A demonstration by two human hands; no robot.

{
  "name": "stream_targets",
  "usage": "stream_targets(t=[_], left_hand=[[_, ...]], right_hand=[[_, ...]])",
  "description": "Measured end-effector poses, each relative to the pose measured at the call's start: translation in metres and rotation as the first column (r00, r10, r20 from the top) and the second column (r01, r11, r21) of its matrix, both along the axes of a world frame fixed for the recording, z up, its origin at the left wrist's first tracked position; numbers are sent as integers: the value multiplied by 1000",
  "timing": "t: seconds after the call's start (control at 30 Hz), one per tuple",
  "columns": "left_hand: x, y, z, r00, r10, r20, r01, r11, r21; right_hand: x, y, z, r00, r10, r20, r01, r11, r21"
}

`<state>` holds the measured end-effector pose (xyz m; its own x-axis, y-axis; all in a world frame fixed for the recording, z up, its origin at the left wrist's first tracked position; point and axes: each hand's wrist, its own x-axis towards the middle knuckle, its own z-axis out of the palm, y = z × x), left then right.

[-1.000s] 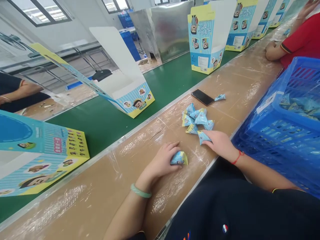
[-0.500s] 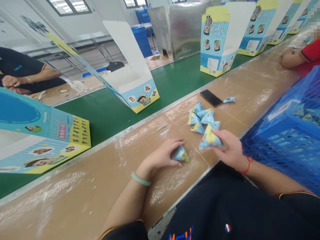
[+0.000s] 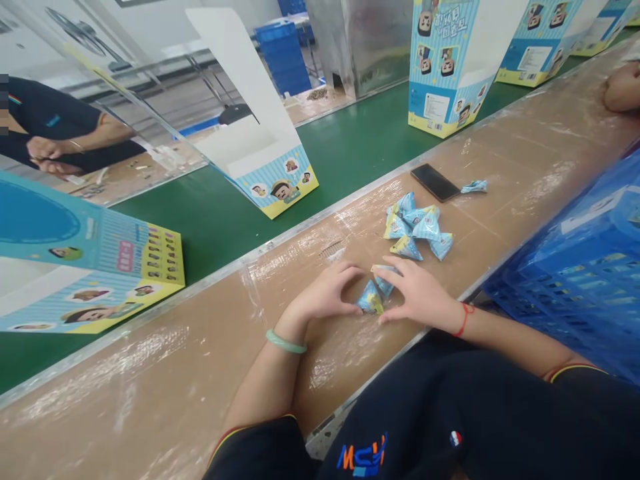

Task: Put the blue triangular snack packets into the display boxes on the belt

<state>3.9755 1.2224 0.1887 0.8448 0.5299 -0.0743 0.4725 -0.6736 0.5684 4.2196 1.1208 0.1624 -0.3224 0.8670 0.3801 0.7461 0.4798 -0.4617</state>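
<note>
Both hands meet on the brown taped bench [image 3: 165, 393]. My left hand [image 3: 327, 293], with a green bangle on the wrist, curls its fingers around a small blue and yellow triangular packet [image 3: 371, 301]. My right hand [image 3: 417, 293], with a red string on the wrist, presses a second blue packet [image 3: 384, 279] against the first one. A small pile of several like packets [image 3: 415, 230] lies just beyond my right hand.
A black phone [image 3: 435, 182] and one loose packet [image 3: 475, 187] lie further along the bench. A blue crate [image 3: 585, 267] stands at my right. Printed display boxes [image 3: 260, 157] [image 3: 450, 60] [image 3: 85, 267] stand on the green belt [image 3: 350, 153]. Other people's arms show at far left [image 3: 65, 143] and top right [image 3: 623, 87].
My right hand lifted a packet from beside the pile and brought it left and down against the packet under my left hand. The camera view shifted slightly.
</note>
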Motion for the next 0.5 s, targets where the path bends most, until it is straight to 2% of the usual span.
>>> stream_targets(t=[0.13,0.23,0.3,0.4,0.5], left_hand=[[6,-3,-5,994,77,-78,-72,995,68],[12,-9,-11,995,81,-51,-78,995,58],[14,-10,-13,998,67,1,-67,998,6],[14,-9,-11,996,17,86,-5,990,-141],[14,-6,-5,991,-43,127,81,947,-310]], right_hand=[[-20,10,-5,1000,1,31,1,998,-57],[-31,16,-17,997,-41,63,47,995,-91],[-32,19,-25,998,-31,62,37,994,-104],[-26,19,-32,996,69,54,-62,990,-127],[-20,14,-35,985,156,71,-151,986,-73]])
